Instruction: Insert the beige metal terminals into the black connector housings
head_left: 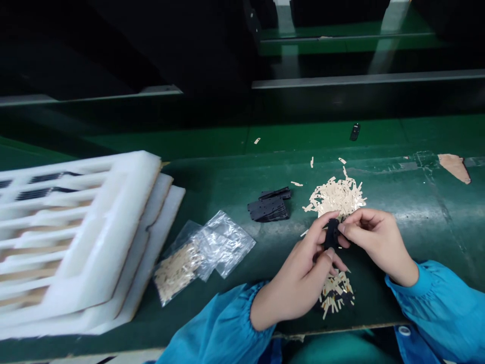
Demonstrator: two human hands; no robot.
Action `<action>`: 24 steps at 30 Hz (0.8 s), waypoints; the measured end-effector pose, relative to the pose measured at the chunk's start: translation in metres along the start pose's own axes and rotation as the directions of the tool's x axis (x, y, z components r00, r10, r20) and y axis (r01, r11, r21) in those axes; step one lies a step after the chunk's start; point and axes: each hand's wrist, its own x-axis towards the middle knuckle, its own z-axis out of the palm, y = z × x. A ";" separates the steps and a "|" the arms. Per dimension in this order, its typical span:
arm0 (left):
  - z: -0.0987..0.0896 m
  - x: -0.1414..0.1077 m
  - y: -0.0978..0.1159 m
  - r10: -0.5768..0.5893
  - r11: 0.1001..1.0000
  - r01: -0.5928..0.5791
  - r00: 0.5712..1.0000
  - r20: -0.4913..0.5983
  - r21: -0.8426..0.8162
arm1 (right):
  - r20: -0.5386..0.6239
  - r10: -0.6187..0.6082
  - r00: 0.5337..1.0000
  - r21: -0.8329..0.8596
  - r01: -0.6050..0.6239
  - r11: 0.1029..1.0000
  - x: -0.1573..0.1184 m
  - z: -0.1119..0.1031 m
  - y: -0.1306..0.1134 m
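My left hand (303,273) holds a small black part (332,233) between thumb and fingers. The fingertips of my right hand (373,237) are pinched together at the part's right edge; whatever they hold is too small to make out. Just beyond my hands lies a heap of small cream-coloured pieces (337,196). Nearer the front edge, below my fingers, is a smaller pile of cream and dark bits (337,293). Left of the heap, black plates (269,206) are stacked on the green tabletop (223,182).
White foam trays (113,242) are stacked at the left, with black parts in the top one's slots. Clear plastic bags (227,242) lie beside them, one holding cream pieces (178,270). Farther back are a single black part (355,132) and a brown scrap (454,168).
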 end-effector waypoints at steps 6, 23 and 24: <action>0.000 0.000 0.001 -0.023 0.999 0.023 1.000 -0.005 -0.029 | 0.017 0.012 1.000 -0.007 -0.012 1.000 0.000 0.001 -0.002; -0.001 -0.002 0.003 -0.066 0.989 0.067 0.998 0.012 -0.128 | 0.009 0.000 1.000 0.006 0.000 1.000 0.000 0.000 -0.005; -0.001 -0.002 0.003 -0.070 0.988 0.071 0.997 0.015 -0.136 | 0.026 0.001 1.000 -0.003 -0.001 1.000 0.000 -0.001 -0.005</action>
